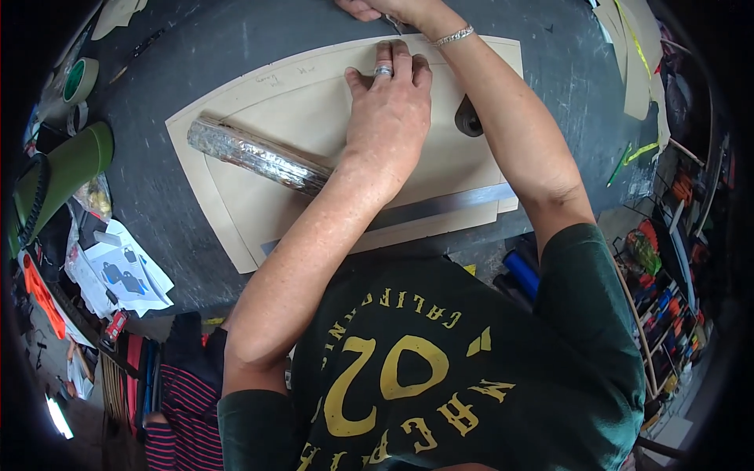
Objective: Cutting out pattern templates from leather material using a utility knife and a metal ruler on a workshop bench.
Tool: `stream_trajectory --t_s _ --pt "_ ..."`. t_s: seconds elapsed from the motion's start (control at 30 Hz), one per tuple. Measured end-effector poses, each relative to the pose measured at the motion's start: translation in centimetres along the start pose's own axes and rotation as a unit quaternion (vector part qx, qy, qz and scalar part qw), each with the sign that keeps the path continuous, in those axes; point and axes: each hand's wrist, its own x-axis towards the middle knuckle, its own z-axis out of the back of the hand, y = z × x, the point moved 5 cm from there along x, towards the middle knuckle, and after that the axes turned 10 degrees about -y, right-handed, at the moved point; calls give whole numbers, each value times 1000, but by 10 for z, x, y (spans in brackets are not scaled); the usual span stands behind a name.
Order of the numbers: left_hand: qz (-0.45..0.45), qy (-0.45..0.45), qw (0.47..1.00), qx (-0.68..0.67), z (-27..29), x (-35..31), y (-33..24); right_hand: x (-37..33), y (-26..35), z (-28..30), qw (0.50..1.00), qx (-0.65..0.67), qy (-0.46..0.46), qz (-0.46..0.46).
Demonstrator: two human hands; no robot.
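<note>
A large beige card pattern sheet (236, 188) with pencil lines lies on the dark table. My left hand (393, 102), a ring on one finger, rests on the sheet with fingers stretched toward its far edge. Beyond that edge, my right hand (385, 9) is partly cut off by the top of the view; it is closed round a small tool with a thin metal tip (394, 25), whose kind I cannot make out. A shiny tape-wrapped bar (251, 153) lies on the sheet, partly under my left forearm. A dark cylinder (469, 119) sits beside my right forearm. A steel ruler (455, 201) lies along the near side.
At the left are a green-cored tape roll (81, 81), a green curved piece (78, 169) and printed sheets (126, 271). A pen-like tool (137, 53) lies at the far left. More card pieces (636, 67) and a green pencil (618, 166) lie at the right.
</note>
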Motion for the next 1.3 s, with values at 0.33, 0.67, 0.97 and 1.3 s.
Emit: stream_trajectory --t_s 0.33,0.67,0.97,1.3 --pt "3 -4 1000 -25 2 0 0 -8 12 -7 998 -34 -53 -31" --pt "1 -15 1000 -16 6 0 -4 -8 10 4 945 -214 -111 222" --pt "-4 27 999 -36 4 -3 -6 -39 85 21 842 -312 -186 399" --pt "-32 72 996 43 9 13 -9 -16 15 37 994 90 -65 19"
